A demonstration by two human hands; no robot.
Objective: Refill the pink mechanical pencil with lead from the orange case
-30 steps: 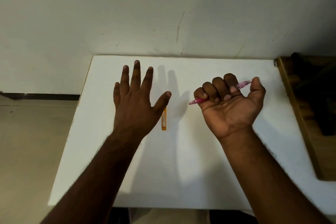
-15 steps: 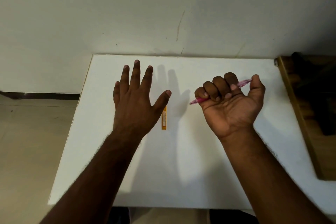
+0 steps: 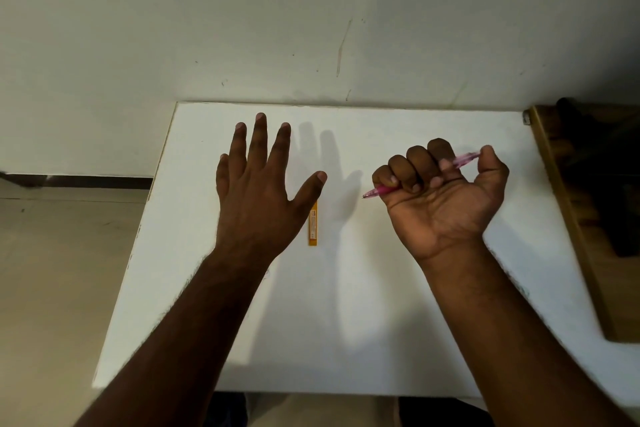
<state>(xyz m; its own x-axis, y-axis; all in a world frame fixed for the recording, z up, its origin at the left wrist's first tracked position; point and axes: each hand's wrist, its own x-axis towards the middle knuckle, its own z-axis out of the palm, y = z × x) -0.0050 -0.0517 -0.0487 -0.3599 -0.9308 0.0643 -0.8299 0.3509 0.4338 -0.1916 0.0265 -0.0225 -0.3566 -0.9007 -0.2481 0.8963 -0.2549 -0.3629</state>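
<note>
The pink mechanical pencil [image 3: 381, 190] lies across my right hand [image 3: 443, 199], which is raised palm-up with the fingers curled around it. Its metal tip points left and its clear pink end sticks out near my thumb. My left hand [image 3: 263, 191] hovers flat, back up, fingers spread, holding nothing. The slim orange lead case [image 3: 313, 224] lies lengthwise on the white table [image 3: 346, 322], just right of my left hand, its far end hidden under my thumb.
The table butts against a scuffed pale wall at the back. A wooden piece of furniture [image 3: 571, 218] with dark items on it stands along the right edge. Tiled floor [image 3: 59, 270] lies off the table's left edge.
</note>
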